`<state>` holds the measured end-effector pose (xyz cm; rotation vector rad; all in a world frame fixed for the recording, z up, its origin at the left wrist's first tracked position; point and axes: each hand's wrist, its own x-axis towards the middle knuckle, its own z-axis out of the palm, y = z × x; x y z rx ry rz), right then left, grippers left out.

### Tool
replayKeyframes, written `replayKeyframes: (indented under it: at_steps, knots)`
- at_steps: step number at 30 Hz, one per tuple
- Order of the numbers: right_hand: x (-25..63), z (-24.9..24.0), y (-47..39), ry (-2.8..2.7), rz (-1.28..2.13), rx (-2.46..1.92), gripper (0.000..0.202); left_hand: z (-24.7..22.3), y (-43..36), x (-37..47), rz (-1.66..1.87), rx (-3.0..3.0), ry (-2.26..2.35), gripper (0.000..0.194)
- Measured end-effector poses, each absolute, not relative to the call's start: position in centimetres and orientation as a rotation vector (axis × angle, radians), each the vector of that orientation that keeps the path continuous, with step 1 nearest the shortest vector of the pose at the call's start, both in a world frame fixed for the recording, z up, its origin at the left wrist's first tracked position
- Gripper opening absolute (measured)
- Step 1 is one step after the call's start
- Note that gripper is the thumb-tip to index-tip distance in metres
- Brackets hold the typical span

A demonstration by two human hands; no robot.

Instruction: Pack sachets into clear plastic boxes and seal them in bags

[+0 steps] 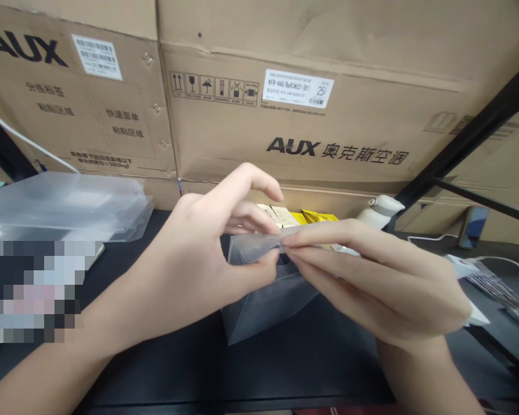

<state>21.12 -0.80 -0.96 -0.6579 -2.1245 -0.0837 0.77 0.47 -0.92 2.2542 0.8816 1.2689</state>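
Note:
A translucent frosted plastic box [263, 308] stands on the black table between my hands. My left hand [199, 248] has its thumb and fingers around the box's top edge, with the index finger raised and curved. From the other side, the fingertips of my right hand [384, 276] pinch the same top edge, close to my left thumb. Both hands hide much of the upper part and the right side of the box. Just behind it are yellow packets [318, 217] and cream-coloured small packs [281, 215], partly covered by my fingers.
Clear plastic sheets or folded boxes [69, 202] lie at the left, near a blurred-out item [30, 291]. A white bottle [380, 212] stands at the back right. Large AUX cartons [225, 132] form a wall behind. A black metal frame [467, 141] slants at the right.

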Motion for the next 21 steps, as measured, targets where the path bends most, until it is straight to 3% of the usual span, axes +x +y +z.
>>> replayKeyframes:
  at_steps: [14,21]
  knots:
    - [22.4,-1.1,0.3,-2.238,-0.267,-0.502,0.024,-0.9,0.5,0.6,1.225,2.189,0.868,0.035]
    - [22.4,-1.2,0.4,-2.236,-0.171,-0.508,0.026,-1.0,0.5,0.6,1.210,2.193,0.859,0.036]
